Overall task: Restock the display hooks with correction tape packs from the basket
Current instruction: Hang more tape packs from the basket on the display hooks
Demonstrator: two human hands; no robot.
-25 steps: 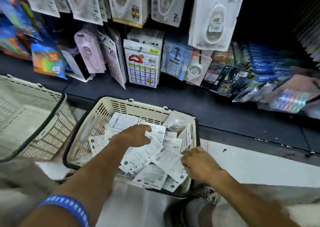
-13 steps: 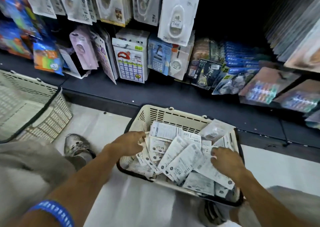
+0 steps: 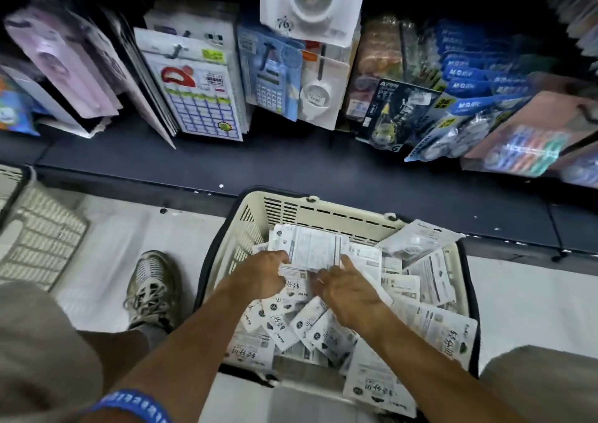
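A cream basket (image 3: 323, 210) with a black rim stands on the floor in front of me, filled with several white correction tape packs (image 3: 430, 322) lying loose. My left hand (image 3: 260, 278) grips a small stack of packs (image 3: 315, 249) at its near edge, over the basket's middle. Right beside it, my right hand (image 3: 348, 291) lies over the pile with fingers spread, its index finger touching the stack's right corner. A matching white correction tape pack (image 3: 307, 5) hangs on the display above.
A dark shelf ledge (image 3: 194, 164) runs behind the basket, with hanging stationery packs above it: a calendar card (image 3: 200, 99), a blue calculator (image 3: 271, 76), blue packs (image 3: 469, 89). A second cream basket (image 3: 38, 238) sits at the left. My shoe (image 3: 152, 290) is beside the basket.
Both hands came together from the basket's sides to its middle. My left hand now holds a stack of packs, and my right hand has moved left to touch it. The view tilted down.
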